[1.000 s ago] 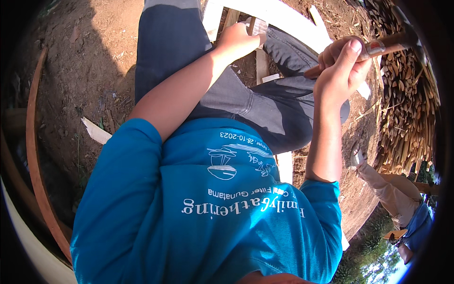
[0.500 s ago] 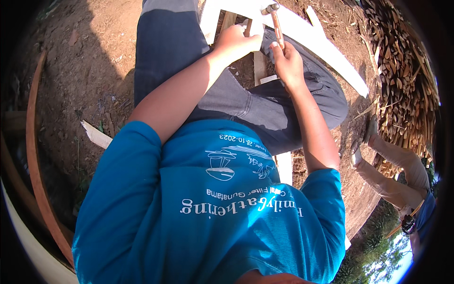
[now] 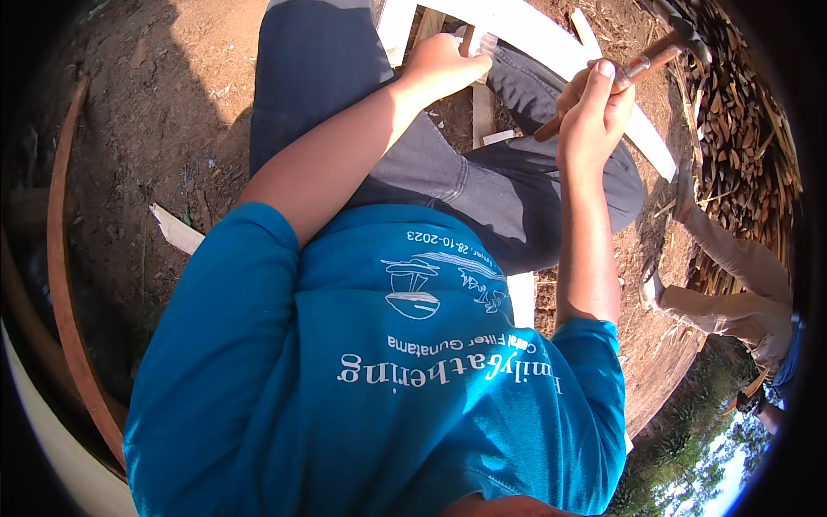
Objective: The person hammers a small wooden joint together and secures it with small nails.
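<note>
My right hand (image 3: pixel 596 112) is closed around the handle of a hammer (image 3: pixel 648 60), raised to the right above my bent leg, its dark metal head pointing up and right. My left hand (image 3: pixel 438 69) is closed at the top centre against a short wooden strip (image 3: pixel 470 40); part of the grip is hidden. Something pale and see-through (image 3: pixel 488 45) lies by its thumb, too small to name. Just beyond the left hand is a pale wooden frame (image 3: pixel 398 26), with a long pale curved board (image 3: pixel 538 33) running to the right.
Brown soil (image 3: pixel 202 69) surrounds my crossed legs. A large stack of split wood (image 3: pixel 745 129) stands at the right, with another person's legs (image 3: pixel 732 267) beside it. Long curved boards (image 3: pixel 65 233) lie at the left, and a broken pale slat (image 3: pixel 177 229) lies near my left elbow.
My right hand has lifted the hammer away from the wooden frame, up and to the right. My left hand stays by the wooden strip. The other person's legs have shifted slightly.
</note>
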`<move>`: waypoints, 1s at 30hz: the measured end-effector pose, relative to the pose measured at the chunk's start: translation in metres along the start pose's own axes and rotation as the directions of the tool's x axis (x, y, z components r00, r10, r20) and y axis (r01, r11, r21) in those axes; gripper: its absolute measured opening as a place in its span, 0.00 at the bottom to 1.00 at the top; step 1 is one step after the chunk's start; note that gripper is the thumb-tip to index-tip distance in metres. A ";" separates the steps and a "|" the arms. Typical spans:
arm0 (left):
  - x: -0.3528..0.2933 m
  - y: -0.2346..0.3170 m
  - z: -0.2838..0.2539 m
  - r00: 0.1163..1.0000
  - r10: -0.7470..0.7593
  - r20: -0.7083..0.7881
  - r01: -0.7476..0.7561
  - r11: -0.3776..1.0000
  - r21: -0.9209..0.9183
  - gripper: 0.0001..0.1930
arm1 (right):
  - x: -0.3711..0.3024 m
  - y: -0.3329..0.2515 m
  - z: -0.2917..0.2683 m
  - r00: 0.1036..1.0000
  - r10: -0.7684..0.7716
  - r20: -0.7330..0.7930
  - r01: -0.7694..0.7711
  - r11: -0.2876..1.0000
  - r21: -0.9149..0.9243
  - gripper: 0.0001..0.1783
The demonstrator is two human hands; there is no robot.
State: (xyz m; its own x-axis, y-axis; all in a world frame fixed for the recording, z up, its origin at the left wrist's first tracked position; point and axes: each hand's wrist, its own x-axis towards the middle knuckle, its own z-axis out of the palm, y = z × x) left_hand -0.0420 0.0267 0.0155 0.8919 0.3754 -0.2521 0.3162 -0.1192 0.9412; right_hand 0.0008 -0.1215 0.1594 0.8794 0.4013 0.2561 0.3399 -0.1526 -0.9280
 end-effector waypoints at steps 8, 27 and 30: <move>-0.006 0.004 0.004 0.999 -0.031 0.045 0.034 0.997 -0.068 0.34 | 0.003 0.030 -0.007 0.966 0.237 0.106 -0.177 0.900 -0.398 0.12; 0.003 0.001 0.004 1.000 -0.006 0.025 0.007 0.998 -0.068 0.20 | -0.005 0.063 -0.014 0.910 0.356 0.210 -0.204 0.829 -0.520 0.13; -0.002 -0.009 0.010 0.999 -0.048 -0.009 0.047 0.994 -0.098 0.20 | 0.010 -0.001 -0.008 0.992 0.117 0.054 -0.116 0.993 -0.014 0.11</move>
State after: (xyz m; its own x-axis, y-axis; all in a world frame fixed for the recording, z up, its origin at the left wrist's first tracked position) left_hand -0.0434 0.0174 0.0053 0.8729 0.3887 -0.2950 0.3245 -0.0110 0.9458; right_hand 0.0119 -0.1245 0.1646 0.8938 0.4287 0.1313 0.2401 -0.2103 -0.9477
